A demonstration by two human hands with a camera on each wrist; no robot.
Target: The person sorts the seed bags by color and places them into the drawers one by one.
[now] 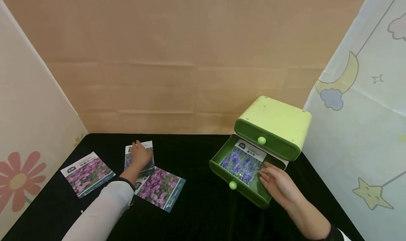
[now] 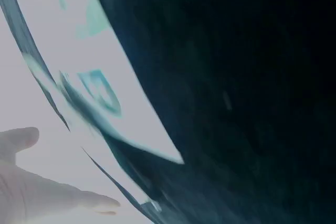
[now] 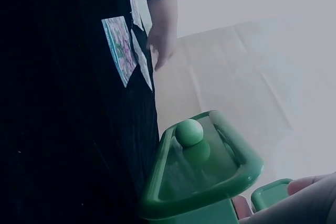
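Observation:
A green two-drawer box (image 1: 274,126) stands at the right of the black table (image 1: 196,212), its lower drawer (image 1: 238,184) pulled out. A purple-flower seed packet (image 1: 242,161) lies in that drawer. My right hand (image 1: 274,181) rests flat over the drawer's right side, fingers straight, touching the packet. My left hand (image 1: 139,155) lies with straight fingers on another purple-flower packet (image 1: 139,152) at the left. Pink-flower packets lie beside it (image 1: 161,188) and further left (image 1: 87,174). The right wrist view shows the drawer front with its round knob (image 3: 189,132).
A brown paper backdrop (image 1: 190,57) closes the back. A flower-printed panel (image 1: 22,145) stands left and a moon-and-stars sheet (image 1: 364,110) right. The upper drawer (image 1: 266,142) is closed. The left wrist view is blurred, showing a packet edge (image 2: 100,93).

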